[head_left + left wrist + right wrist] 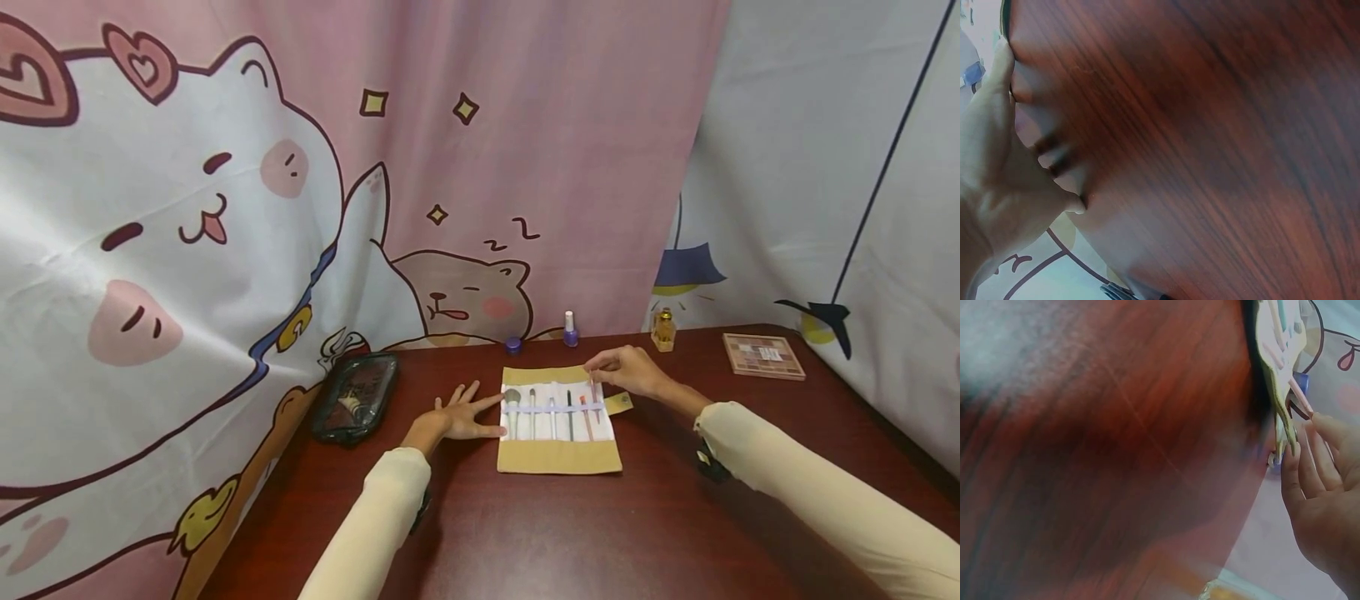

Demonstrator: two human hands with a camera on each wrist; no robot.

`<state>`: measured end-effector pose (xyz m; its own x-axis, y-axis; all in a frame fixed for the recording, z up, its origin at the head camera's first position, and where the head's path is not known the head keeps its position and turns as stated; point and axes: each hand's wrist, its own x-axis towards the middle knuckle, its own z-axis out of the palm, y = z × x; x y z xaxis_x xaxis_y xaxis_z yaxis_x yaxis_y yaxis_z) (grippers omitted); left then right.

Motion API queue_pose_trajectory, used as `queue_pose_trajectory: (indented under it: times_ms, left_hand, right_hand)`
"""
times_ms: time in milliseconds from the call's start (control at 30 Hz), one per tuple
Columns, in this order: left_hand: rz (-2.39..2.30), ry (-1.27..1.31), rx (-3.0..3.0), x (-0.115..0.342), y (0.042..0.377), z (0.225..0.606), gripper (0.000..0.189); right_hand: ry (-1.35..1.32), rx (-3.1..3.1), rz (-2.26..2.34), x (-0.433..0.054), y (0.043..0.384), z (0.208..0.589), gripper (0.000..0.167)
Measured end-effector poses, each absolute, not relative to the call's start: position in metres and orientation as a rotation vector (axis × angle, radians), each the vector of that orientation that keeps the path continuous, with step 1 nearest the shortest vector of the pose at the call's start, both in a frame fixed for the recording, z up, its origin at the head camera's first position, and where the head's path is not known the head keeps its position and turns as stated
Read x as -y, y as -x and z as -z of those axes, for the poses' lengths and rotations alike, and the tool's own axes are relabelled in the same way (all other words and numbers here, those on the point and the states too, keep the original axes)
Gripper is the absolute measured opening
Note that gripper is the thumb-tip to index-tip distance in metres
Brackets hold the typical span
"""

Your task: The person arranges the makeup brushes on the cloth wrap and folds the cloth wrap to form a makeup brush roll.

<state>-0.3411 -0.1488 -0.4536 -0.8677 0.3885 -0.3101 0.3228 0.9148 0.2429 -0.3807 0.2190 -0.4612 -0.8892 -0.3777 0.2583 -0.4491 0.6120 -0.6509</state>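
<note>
A yellow and white brush roll [558, 457] lies unrolled on the dark red table, with several makeup brushes tucked under its lilac band. My left hand [467, 414] rests with spread fingers at the roll's left edge, thumb and a fingertip touching it. At the upper right corner my right hand [628, 369] pinches a thin pink makeup brush [595, 392], whose lower part lies under the band. The right wrist view also shows this pink brush [1300, 395] between thumb and fingers. A large-headed brush [512, 400] sits nearest my left hand.
A black zippered pouch [356, 397] lies at left. Behind the roll stand a small purple jar [513, 345] and a purple nail polish bottle [571, 331]. A golden perfume bottle [663, 331] and an eyeshadow palette [763, 357] are at right. Patterned cloth hangs behind the table.
</note>
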Motion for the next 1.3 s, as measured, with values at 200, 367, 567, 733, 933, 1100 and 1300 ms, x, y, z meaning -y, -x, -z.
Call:
queue_pose_trajectory:
  times_ms: [200,367,567,733,933,1100,1300]
  left_hand:
    - [-0.257,-0.522,-2.723,0.148,0.341,0.453,0.079]
    - [-0.26,-0.522,-2.715,0.148,0.34,0.454,0.079]
    - [-0.267,-0.52,-2.718,0.148,0.342,0.454,0.079]
    - [-0.297,-0.524,-2.715,0.15,0.346,0.46,0.083]
    - [-0.318,-0.521,-2.711,0.152,0.35,0.465,0.085]
    - [-0.325,-0.51,-2.701,0.153,0.355,0.472,0.088]
    - [-0.327,-0.512,-2.697,0.155,0.363,0.481,0.088]
  right_hand:
    - [-0.729,2.764,-1.114,-0.219,0.378,0.465,0.02]
    - [-0.792,2.794,-1.073,-0.224,0.374,0.469,0.028]
    - [-0.852,2.792,-1.008,-0.227,0.369,0.474,0.038]
    - [-0.876,2.811,-0.983,-0.229,0.363,0.476,0.04]
    - [-0.918,2.84,-0.982,-0.229,0.357,0.475,0.038]
    - [-0.941,2.848,-0.978,-0.229,0.353,0.476,0.038]
    - [-0.949,2.844,-0.957,-0.229,0.351,0.477,0.039]
